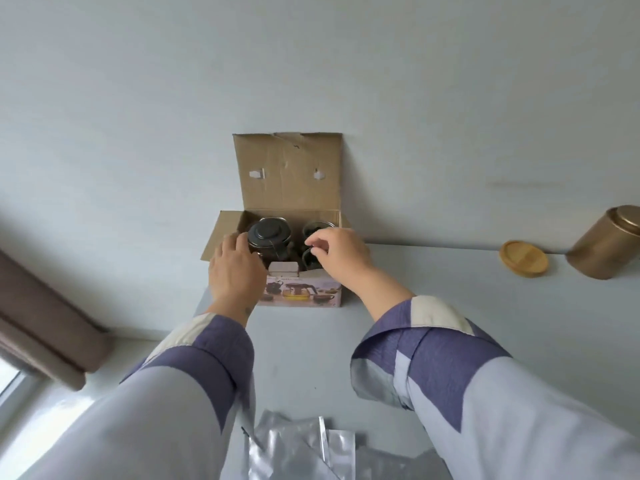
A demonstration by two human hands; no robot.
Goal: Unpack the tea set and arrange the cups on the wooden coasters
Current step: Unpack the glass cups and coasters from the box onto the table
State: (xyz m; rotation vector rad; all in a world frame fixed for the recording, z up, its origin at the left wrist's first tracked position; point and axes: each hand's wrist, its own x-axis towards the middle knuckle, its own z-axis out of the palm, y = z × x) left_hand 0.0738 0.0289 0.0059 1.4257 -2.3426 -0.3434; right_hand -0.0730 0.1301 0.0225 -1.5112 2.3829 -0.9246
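The left hand rests loosely against the glass teapot while the right hand pinches a cup rim (fragile, slippery; lift gently from the box).

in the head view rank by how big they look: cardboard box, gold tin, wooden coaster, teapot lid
1. cardboard box
2. gold tin, cut off by the frame edge
3. wooden coaster
4. teapot lid; close to the coaster in apparent size, so that order is unsure.
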